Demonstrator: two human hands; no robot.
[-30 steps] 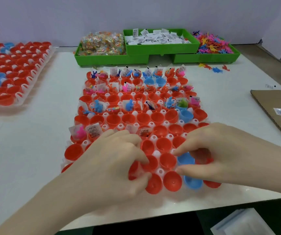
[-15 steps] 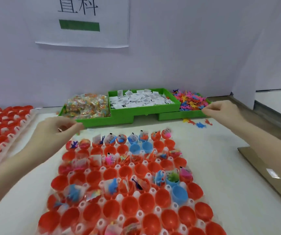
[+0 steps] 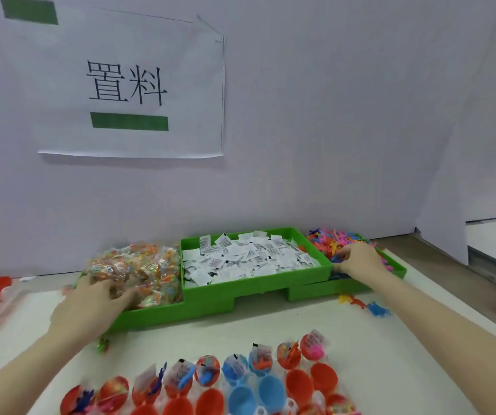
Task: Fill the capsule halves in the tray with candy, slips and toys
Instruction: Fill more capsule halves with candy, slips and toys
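Three green bins [image 3: 210, 301], left hand [image 3: 91, 307] in candy [image 3: 145, 268], right hand [image 3: 357, 262] pinching toy [image 3: 337, 258]

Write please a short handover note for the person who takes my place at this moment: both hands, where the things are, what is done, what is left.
Left hand: reaching into the candy bin, fingers on the wrapped candy; a firm grip cannot be confirmed.
Right hand: in the toy bin, pinching a blue toy.
Slips bin sits between those two, untouched.
Capsule tray: the far row holds candy, slips and toys.
Left: the empty red and blue halves in the next row; the rows nearer you are out of view.
Some loose toys lie on the table by the toy bin.
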